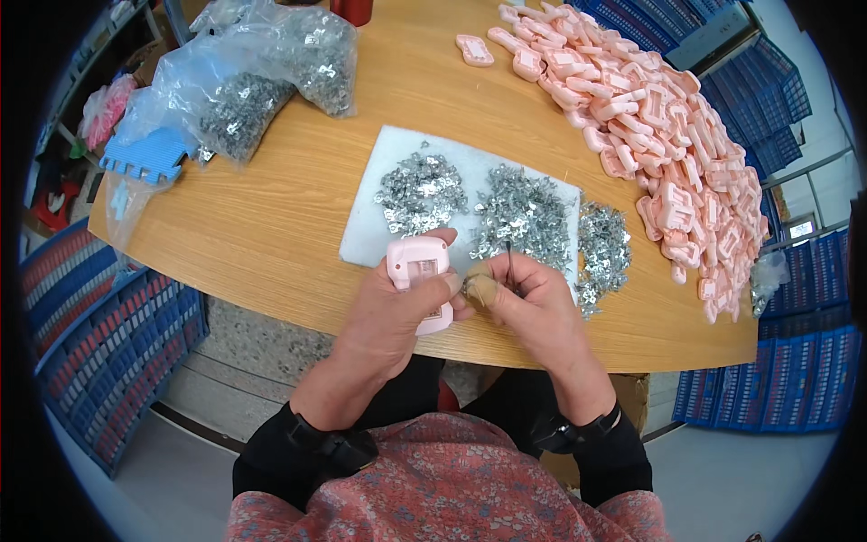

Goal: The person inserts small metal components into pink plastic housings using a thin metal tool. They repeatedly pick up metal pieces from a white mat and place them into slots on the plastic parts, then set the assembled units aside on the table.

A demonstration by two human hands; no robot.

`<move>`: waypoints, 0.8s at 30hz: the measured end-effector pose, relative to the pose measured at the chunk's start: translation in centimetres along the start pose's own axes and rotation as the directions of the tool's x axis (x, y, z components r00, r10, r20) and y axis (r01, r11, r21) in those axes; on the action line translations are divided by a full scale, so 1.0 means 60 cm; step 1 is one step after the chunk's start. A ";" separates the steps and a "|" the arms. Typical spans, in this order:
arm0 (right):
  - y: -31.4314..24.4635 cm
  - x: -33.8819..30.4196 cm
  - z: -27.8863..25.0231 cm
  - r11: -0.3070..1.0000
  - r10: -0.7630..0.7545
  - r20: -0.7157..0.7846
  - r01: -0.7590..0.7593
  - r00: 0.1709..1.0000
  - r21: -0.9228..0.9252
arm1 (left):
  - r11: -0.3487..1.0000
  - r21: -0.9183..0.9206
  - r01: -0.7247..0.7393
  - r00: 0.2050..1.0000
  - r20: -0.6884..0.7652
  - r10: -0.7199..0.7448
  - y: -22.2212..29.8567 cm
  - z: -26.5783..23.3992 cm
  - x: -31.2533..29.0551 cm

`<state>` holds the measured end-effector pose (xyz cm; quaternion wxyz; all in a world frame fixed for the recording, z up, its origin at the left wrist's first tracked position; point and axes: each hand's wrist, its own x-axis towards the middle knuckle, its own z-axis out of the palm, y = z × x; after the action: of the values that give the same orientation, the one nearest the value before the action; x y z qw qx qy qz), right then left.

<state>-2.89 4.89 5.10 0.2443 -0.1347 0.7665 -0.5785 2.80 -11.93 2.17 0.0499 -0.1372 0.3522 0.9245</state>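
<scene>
My left hand (377,316) is closed around a pale pink plastic casing (417,255), an oblong shell with rounded ends and a rectangular opening in its middle. The thumb lies across the casing near its centre. Close against it on the right, my right hand (542,312) is pinched, with a tan cover (481,290) on a fingertip. A thin dark stick-like tool (509,259) pokes up between its fingers; its kind cannot be made out. Whether a small metal piece is between the fingertips is hidden. Beyond the hands, small silvery metal clips (422,194) lie heaped on a white foam sheet (364,226).
Another clip heap (524,210) shares the sheet, and a third (603,255) spreads past its right edge. A large mound of pink casings (650,135) covers the table's right side. Clear bags of clips (316,59) and a blue foam mat (144,155) sit left. Blue racks (126,316) stand around.
</scene>
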 end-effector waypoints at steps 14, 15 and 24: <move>-0.029 -0.007 -0.022 0.814 -0.380 0.087 0.378 0.921 -0.441 | 0.953 -0.052 0.300 0.941 0.183 -0.286 -0.007 -0.012 -0.007; -0.028 -0.007 -0.024 0.811 -0.381 0.080 0.374 0.921 -0.449 | 0.952 -0.049 0.302 0.939 0.186 -0.289 -0.005 -0.011 -0.008; -0.021 -0.026 -0.033 0.839 -0.352 0.009 0.320 0.936 -0.440 | 0.959 -0.104 0.265 0.937 0.262 -0.230 -0.009 -0.030 -0.004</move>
<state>-2.72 6.92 7.07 0.0752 -0.2971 0.8487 -0.4311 3.53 -12.73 0.60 0.1999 -0.0676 0.2586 0.9427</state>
